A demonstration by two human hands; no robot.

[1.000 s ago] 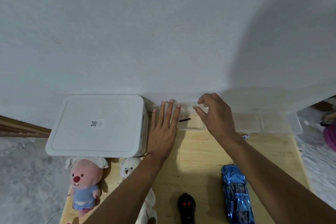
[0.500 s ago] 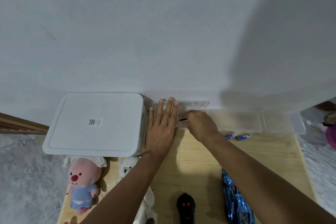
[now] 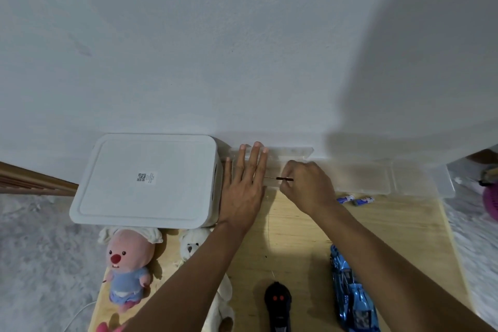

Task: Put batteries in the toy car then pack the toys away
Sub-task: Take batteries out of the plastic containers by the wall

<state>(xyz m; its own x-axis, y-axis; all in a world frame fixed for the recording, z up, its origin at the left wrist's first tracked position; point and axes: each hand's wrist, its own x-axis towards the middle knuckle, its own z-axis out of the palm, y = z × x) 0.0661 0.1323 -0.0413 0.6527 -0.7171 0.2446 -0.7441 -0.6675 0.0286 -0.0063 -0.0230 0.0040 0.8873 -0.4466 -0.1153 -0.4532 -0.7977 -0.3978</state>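
Observation:
A small black-handled screwdriver (image 3: 279,178) lies in a little clear plastic box (image 3: 289,153) against the wall. My right hand (image 3: 307,186) pinches the screwdriver's handle. My left hand (image 3: 244,188) lies flat, fingers extended, on the box's left end. Two blue batteries (image 3: 346,199) (image 3: 364,201) rest on the wooden table (image 3: 296,237) to the right of my right hand. The blue toy car (image 3: 350,296) sits at the near right, partly under my right forearm. A black remote control (image 3: 277,304) with two red buttons lies near the front edge.
A white lidded storage box (image 3: 148,180) stands at the back left, touching my left hand. A pink plush (image 3: 126,264) and a white bear plush (image 3: 192,246) lie in front of it. A larger clear tray (image 3: 363,178) sits along the wall at the right. Grey carpet surrounds the table.
My right hand came down from the box's rim into the clear box and closed on the screwdriver, drawing it slightly right. The batteries became visible. My left hand stayed put.

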